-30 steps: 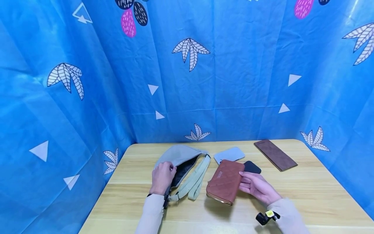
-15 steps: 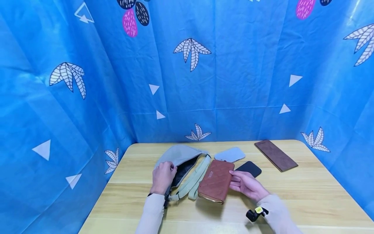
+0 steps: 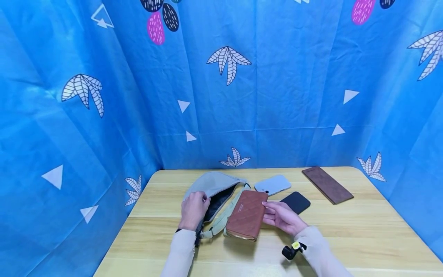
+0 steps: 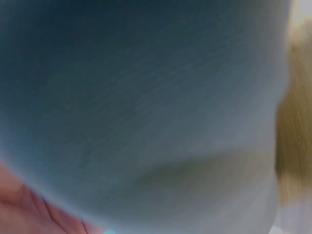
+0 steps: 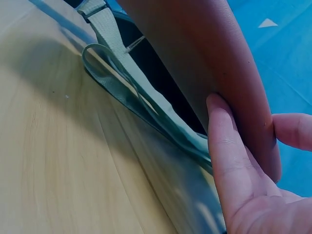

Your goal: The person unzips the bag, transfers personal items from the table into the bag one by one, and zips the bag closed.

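A brown zip-around wallet, quilted, hangs tilted above the table in the head view. My right hand pinches its right edge between thumb and fingers; the right wrist view shows the fingers under the wallet. To its left lies a grey-green waist bag with its mouth gaping and dark lining showing. The bag's near-left rim is held by my left hand, fingers curled over the edge. The pale green strap runs from the bag, partly behind the wallet. Bag fabric fills most of the left wrist view.
Behind the wallet lies a light blue phone. A black phone-like slab rests beyond the right hand. Farther right is a flat dark brown long wallet. A blue patterned curtain encloses the wooden table.
My right hand has carried the brown wallet leftward, closer to the bag and over its strap. More of the black slab shows. My left hand stays on the bag's rim.
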Action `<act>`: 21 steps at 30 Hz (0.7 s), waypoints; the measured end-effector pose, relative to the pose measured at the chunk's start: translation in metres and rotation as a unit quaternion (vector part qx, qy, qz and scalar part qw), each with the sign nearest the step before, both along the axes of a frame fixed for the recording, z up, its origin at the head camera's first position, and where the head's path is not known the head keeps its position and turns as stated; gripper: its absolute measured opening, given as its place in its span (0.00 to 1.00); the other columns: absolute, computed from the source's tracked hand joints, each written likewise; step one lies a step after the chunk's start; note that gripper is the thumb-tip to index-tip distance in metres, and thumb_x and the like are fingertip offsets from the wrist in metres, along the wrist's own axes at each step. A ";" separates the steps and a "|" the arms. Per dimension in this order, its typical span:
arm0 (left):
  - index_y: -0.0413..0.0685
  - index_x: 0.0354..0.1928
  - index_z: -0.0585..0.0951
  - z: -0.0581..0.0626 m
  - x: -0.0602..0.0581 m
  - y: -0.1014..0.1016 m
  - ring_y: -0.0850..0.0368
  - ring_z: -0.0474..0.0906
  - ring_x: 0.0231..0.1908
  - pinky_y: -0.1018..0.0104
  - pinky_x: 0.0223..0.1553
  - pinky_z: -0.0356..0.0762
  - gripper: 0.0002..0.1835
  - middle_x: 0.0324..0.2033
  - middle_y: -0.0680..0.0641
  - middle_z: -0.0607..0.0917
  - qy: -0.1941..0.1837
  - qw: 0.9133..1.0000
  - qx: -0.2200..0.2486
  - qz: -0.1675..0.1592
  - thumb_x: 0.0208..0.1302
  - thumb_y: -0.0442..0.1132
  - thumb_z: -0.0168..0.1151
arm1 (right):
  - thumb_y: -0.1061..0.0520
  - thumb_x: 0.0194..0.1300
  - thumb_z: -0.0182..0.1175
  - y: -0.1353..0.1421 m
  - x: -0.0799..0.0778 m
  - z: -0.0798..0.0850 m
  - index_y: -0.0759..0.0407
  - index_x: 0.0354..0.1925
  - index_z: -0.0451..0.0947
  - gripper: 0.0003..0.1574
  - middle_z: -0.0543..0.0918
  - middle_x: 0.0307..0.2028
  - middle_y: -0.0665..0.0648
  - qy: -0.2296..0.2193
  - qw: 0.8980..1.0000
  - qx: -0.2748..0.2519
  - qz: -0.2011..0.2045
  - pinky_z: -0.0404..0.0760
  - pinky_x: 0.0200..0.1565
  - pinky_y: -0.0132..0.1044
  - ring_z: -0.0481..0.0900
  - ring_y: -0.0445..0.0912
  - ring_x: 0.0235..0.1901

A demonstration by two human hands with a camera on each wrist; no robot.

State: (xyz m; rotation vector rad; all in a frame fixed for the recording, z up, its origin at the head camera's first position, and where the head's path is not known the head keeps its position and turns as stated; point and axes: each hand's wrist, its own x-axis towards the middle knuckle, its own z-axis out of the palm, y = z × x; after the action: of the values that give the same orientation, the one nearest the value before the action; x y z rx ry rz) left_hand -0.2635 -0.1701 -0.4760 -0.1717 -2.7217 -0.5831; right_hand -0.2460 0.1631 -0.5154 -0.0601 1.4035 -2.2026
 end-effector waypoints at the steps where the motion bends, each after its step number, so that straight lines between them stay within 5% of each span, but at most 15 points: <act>1: 0.52 0.27 0.87 0.000 0.000 0.000 0.57 0.81 0.23 0.56 0.27 0.78 0.09 0.25 0.51 0.89 0.000 1.000 0.000 0.000 0.66 0.43 0.71 | 0.57 0.80 0.51 -0.002 0.000 0.000 0.54 0.46 0.82 0.11 0.92 0.41 0.51 -0.001 1.000 0.001 -0.001 0.88 0.49 0.37 0.90 0.42 0.43; 21: 0.52 0.26 0.86 0.000 0.000 0.002 0.54 0.83 0.24 0.55 0.27 0.79 0.10 0.24 0.51 0.89 0.007 1.000 -0.002 0.001 0.65 0.42 0.71 | 0.58 0.79 0.53 -0.026 -0.014 -0.004 0.57 0.47 0.81 0.10 0.92 0.40 0.53 -0.010 1.000 0.003 0.003 0.88 0.50 0.39 0.91 0.45 0.42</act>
State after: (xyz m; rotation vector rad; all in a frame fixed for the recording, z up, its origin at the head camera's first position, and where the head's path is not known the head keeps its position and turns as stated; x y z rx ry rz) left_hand -0.2630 -0.1678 -0.4762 -0.1742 -2.7093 -0.5741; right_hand -0.2600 0.1375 -0.5195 -0.0395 1.3965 -2.1883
